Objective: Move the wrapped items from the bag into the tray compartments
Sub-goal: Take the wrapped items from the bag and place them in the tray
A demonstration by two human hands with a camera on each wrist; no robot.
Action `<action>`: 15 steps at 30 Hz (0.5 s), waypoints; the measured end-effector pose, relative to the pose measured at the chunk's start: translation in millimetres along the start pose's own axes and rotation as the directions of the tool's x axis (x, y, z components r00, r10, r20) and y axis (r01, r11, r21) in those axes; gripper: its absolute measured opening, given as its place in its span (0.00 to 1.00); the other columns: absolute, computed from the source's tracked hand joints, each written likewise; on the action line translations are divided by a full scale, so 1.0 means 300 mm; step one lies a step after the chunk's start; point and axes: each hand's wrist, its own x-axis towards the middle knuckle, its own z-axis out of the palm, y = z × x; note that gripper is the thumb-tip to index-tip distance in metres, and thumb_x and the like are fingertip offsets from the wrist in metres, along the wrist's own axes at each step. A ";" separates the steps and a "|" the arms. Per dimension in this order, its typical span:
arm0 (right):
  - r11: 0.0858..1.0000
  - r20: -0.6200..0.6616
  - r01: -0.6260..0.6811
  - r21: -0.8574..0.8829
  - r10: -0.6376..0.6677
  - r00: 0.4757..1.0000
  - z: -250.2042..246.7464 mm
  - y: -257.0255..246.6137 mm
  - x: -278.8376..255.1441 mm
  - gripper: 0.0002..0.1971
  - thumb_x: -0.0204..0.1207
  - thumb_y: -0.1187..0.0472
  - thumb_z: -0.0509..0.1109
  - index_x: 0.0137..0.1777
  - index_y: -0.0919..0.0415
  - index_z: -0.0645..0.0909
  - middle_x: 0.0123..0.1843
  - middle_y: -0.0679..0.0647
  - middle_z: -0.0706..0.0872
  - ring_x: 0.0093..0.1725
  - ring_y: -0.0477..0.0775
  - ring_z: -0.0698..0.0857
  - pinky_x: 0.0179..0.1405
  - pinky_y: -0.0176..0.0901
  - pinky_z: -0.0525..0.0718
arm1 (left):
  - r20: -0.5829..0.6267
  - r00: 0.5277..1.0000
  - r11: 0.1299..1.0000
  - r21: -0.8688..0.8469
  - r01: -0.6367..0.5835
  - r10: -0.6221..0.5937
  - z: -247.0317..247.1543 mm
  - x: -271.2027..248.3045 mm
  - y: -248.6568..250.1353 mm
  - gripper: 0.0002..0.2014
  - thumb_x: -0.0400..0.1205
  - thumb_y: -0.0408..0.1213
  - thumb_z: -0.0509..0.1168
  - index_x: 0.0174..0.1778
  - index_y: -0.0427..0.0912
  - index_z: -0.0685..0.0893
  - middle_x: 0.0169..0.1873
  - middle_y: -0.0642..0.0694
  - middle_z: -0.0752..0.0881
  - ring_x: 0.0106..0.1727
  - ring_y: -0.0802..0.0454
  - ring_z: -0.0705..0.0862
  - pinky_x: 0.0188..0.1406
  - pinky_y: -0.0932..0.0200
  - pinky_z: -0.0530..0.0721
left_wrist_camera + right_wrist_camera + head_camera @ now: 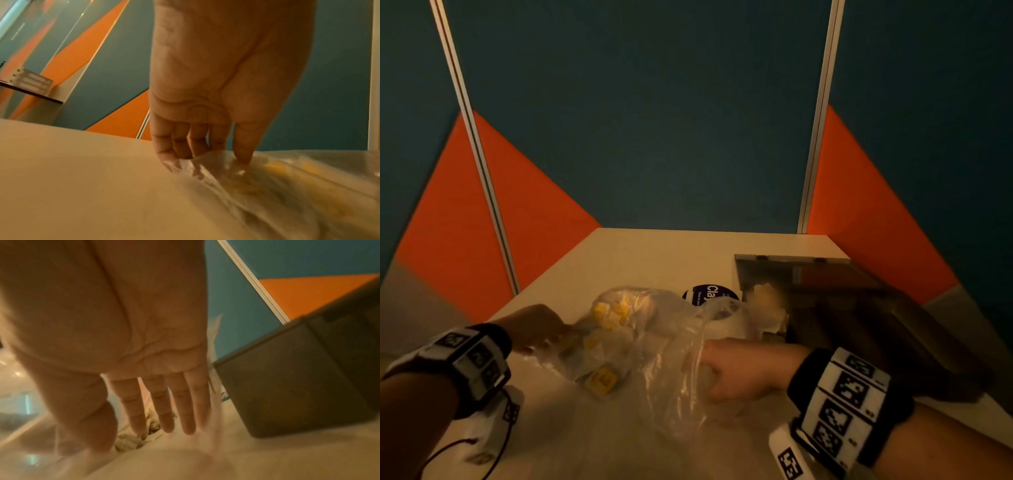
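Clear plastic bag (640, 346) lying mid-frame on the table (647, 253), yellow wrapped items (613, 313) inside, left hand (536, 327) pinching its edge, right hand (743, 368) reaching inside (fingers straight, slightly apart), dark tray (825, 294) sitting at right.

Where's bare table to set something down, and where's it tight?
Free: the table strip behind the bag, up to the back panel, left of the tray; also the near edge in front of the bag. Crowded: the middle, where the left hand pinches the bag, the right hand reaches inside, and a purple sticker adjoins the tray.
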 end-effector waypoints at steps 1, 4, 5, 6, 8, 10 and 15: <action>1.000 0.024 -0.007 0.000 0.007 1.000 0.004 -0.003 0.008 0.25 0.75 0.57 0.69 0.72 0.49 0.72 0.69 0.54 0.78 0.65 0.57 0.79 0.66 0.57 0.80 | -0.001 1.000 0.999 -0.023 -0.024 0.024 -0.005 0.008 -0.002 0.10 0.80 0.38 0.63 0.50 0.35 0.84 0.46 0.39 0.85 0.45 0.43 0.82 0.41 0.56 0.78; 0.998 0.063 -0.030 -0.055 0.033 0.997 0.017 0.000 0.028 0.26 0.74 0.53 0.71 0.72 0.54 0.73 0.68 0.55 0.80 0.65 0.58 0.80 0.67 0.56 0.79 | -0.079 0.992 0.990 -0.096 -0.101 0.093 -0.040 -0.029 0.029 0.07 0.81 0.34 0.61 0.45 0.38 0.85 0.45 0.40 0.85 0.44 0.43 0.83 0.38 0.56 0.78; 0.996 0.072 -0.039 -0.074 0.045 0.996 0.020 0.001 0.033 0.27 0.74 0.52 0.71 0.73 0.54 0.73 0.69 0.55 0.79 0.67 0.58 0.79 0.68 0.54 0.78 | -0.102 0.987 0.981 -0.140 -0.135 0.122 -0.055 -0.040 0.044 0.07 0.81 0.33 0.61 0.44 0.38 0.84 0.46 0.41 0.85 0.45 0.43 0.83 0.39 0.56 0.80; 0.995 0.090 -0.045 -0.086 0.053 0.995 0.021 -0.001 0.035 0.27 0.74 0.52 0.71 0.73 0.55 0.73 0.70 0.55 0.79 0.68 0.58 0.78 0.69 0.53 0.77 | -0.120 0.980 0.969 -0.175 -0.177 0.157 -0.069 -0.066 0.063 0.07 0.82 0.33 0.60 0.44 0.39 0.84 0.47 0.42 0.85 0.46 0.42 0.84 0.40 0.55 0.81; 0.993 0.151 -0.058 -0.100 0.072 0.986 0.020 -0.003 0.037 0.26 0.75 0.53 0.71 0.73 0.56 0.73 0.71 0.57 0.77 0.68 0.61 0.77 0.67 0.53 0.78 | -0.178 0.954 0.930 -0.242 -0.278 0.240 -0.093 -0.097 0.092 0.07 0.82 0.32 0.60 0.42 0.38 0.83 0.46 0.42 0.86 0.45 0.42 0.85 0.40 0.54 0.81; 0.995 0.193 -0.049 -0.091 0.066 0.979 0.014 0.000 0.037 0.28 0.76 0.57 0.70 0.76 0.55 0.69 0.74 0.57 0.73 0.69 0.62 0.75 0.62 0.48 0.78 | -0.232 0.919 0.889 -0.262 -0.376 0.320 -0.114 -0.134 0.124 0.07 0.81 0.32 0.60 0.42 0.37 0.83 0.48 0.41 0.87 0.46 0.42 0.86 0.40 0.54 0.80; 0.993 0.147 0.054 -0.109 -0.037 0.988 0.009 -0.029 0.017 0.34 0.76 0.61 0.70 0.80 0.55 0.61 0.80 0.57 0.64 0.76 0.62 0.67 0.73 0.53 0.70 | -0.273 0.779 0.727 -0.283 -0.626 0.565 -0.174 -0.254 0.204 0.19 0.64 0.51 0.74 0.40 0.39 0.87 0.45 0.36 0.90 0.42 0.44 0.87 0.44 0.48 0.78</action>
